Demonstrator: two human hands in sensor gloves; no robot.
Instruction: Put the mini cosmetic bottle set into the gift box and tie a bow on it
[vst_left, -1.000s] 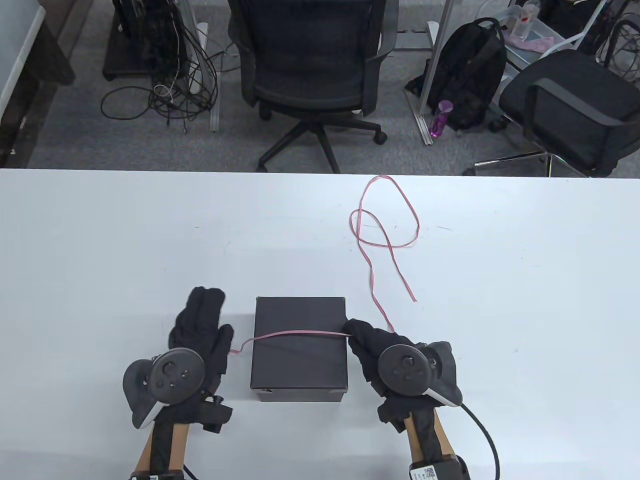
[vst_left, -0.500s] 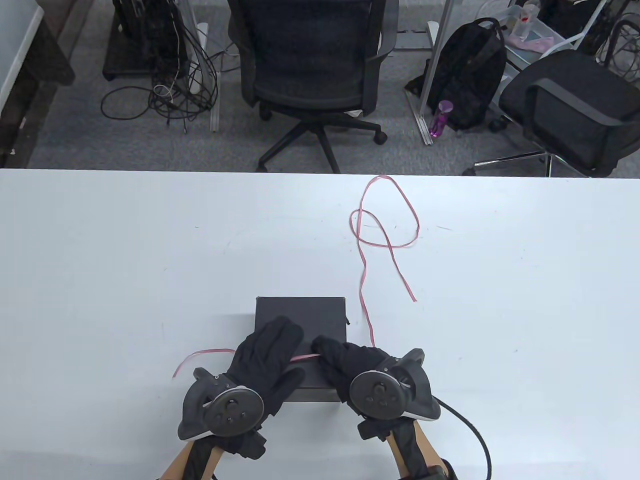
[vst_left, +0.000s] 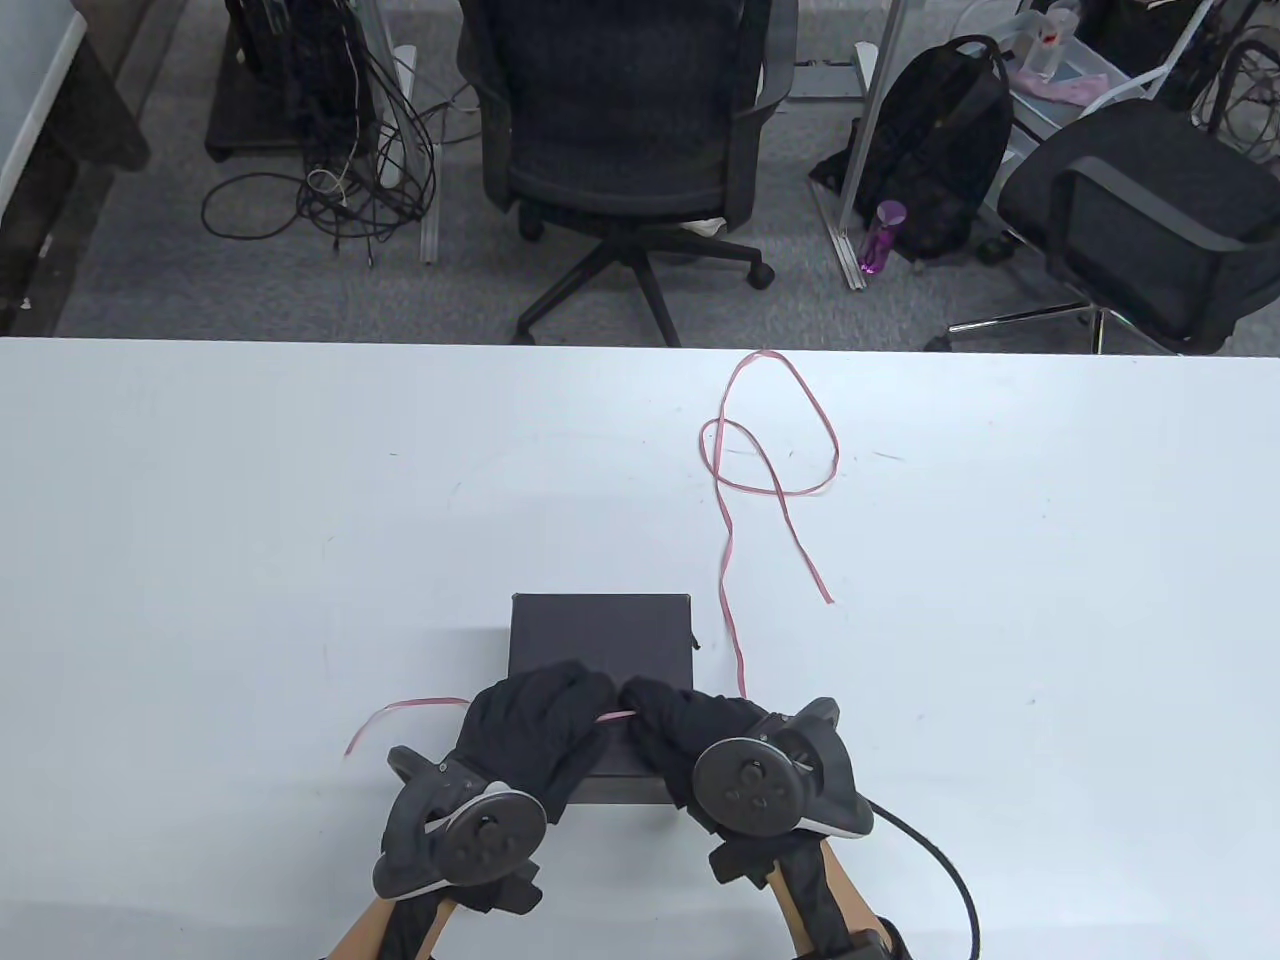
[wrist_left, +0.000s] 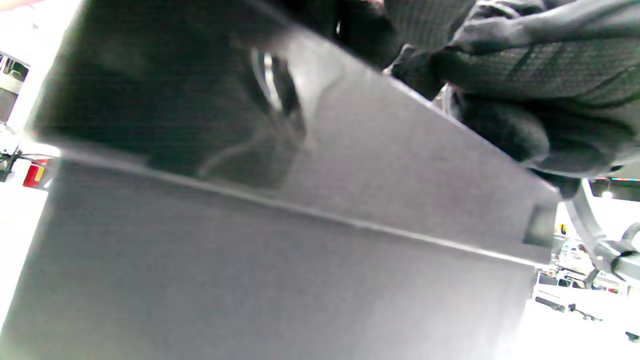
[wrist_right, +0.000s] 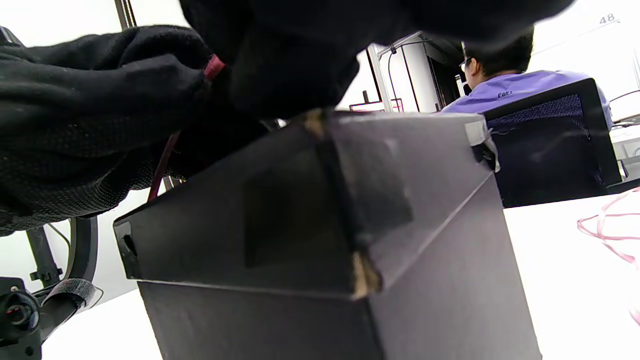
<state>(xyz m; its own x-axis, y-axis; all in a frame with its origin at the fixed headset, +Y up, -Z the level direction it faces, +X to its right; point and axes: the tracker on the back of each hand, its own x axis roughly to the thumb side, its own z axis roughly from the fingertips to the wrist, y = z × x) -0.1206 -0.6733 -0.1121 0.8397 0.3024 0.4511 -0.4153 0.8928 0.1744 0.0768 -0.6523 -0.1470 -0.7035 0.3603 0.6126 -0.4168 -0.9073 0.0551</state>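
Black box (vst_left: 600, 625) closed, standing on white tabletop (vst_left: 200, 500) near its front edge. Pink ribbon (vst_left: 735, 560) laid across lid: short visible stretch between both hands, free end curling onto tabletop left of box, long tail running off right side toward far edge and ending in loose loops. Left hand (vst_left: 530, 725) resting on front-left of lid, fingers (vst_left: 560, 685) bent down and closed against ribbon; right wrist view confirms pink strand pinched at glove tips. Right hand (vst_left: 690, 725) on front-right of lid, fingers (vst_left: 640, 695) curled, meeting left hand's fingertips, apparently nipping ribbon too, though contact point largely hidden by glove fabric. Left wrist view filled by box wall and lid edge, blurred. Bottles not visible. Beyond tabletop: chair (vst_left: 625, 110), backpack (vst_left: 940, 150), cables (vst_left: 340, 150) on floor.
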